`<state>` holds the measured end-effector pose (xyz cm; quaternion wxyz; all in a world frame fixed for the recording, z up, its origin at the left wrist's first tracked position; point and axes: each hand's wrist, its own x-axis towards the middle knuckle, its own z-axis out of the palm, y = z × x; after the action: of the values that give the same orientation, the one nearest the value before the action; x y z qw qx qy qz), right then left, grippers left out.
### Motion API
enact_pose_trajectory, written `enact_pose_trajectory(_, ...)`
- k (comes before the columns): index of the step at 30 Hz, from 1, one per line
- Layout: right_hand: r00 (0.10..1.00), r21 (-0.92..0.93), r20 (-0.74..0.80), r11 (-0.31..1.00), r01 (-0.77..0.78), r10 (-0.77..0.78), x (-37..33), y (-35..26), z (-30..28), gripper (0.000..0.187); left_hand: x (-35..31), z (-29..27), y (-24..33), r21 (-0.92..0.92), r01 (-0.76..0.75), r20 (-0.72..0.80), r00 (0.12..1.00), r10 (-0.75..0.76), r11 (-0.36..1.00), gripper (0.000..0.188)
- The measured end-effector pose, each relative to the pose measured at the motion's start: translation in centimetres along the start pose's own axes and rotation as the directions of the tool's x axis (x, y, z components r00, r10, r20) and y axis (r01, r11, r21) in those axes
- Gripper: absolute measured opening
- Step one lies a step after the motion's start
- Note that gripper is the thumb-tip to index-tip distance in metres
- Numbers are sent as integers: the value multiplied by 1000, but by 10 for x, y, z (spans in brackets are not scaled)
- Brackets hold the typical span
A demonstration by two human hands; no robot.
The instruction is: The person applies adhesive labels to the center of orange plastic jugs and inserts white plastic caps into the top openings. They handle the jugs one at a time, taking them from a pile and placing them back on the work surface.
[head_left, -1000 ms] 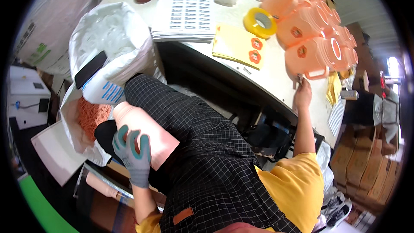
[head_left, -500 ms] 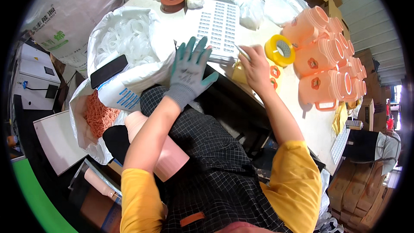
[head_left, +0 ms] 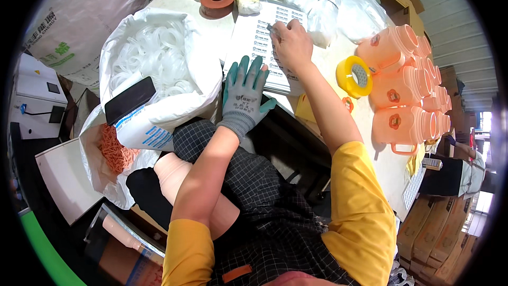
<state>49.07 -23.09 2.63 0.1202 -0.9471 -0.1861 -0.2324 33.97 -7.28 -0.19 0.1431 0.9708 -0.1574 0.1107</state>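
Note:
My left hand (head_left: 245,94), in a grey-and-green work glove, lies palm down with fingers stretched over the lower left edge of a stack of white label sheets (head_left: 246,37). Dark printed labels run in columns across the top sheet. My bare right hand (head_left: 292,45) is over the upper right part of the sheets, its fingers pinching a thin metal tool (head_left: 271,29). Only a small dark end of that tool shows, so its kind is unclear. A pale pink bottle (head_left: 225,217) lies across my lap, partly hidden under my left forearm.
Several translucent peach jugs (head_left: 394,90) stand at the right, beside a yellow tape roll (head_left: 354,76). A reddish-brown roll (head_left: 217,3) and clear plastic bags (head_left: 312,0) lie at the back. Left are a sack of clear rings (head_left: 153,58), a black phone (head_left: 129,100) and peach shredded filler (head_left: 116,148).
My right hand has moved up and left, from the sheets' lower right corner onto their upper part, with the tool. My left hand stays spread on the sheets' lower edge.

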Motion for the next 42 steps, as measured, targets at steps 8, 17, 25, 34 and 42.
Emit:
enact_pose_trajectory(8, 978, 593, 26, 784, -182, 207, 16, 11, -3, 38, 10, -7, 3, 38, -20, 23, 1000, 19, 999, 93)
enact_pose_trajectory(17, 954, 739, 270, 664, -116, -133, -127, -115, -93, 43, -125, -110, 40, -60, -154, 293, 942, 165, 986, 59)
enact_pose_trajectory(25, 811, 719, 96, 604, 344, -576, -230, -200, -107, 50, -325, -133, 45, -104, 421, -275, 858, -433, 901, 35)
enact_pose_trajectory(34, 688, 587, 1, 558, 587, -725, -230, -217, -100, 48, -349, -99, 73, -203, 457, -313, 808, -499, 866, 26)
enact_pose_trajectory(42, 692, 575, 37, 582, 575, -721, -229, -223, -99, 48, -355, -83, 66, -219, 378, -372, 820, -435, 900, 32)
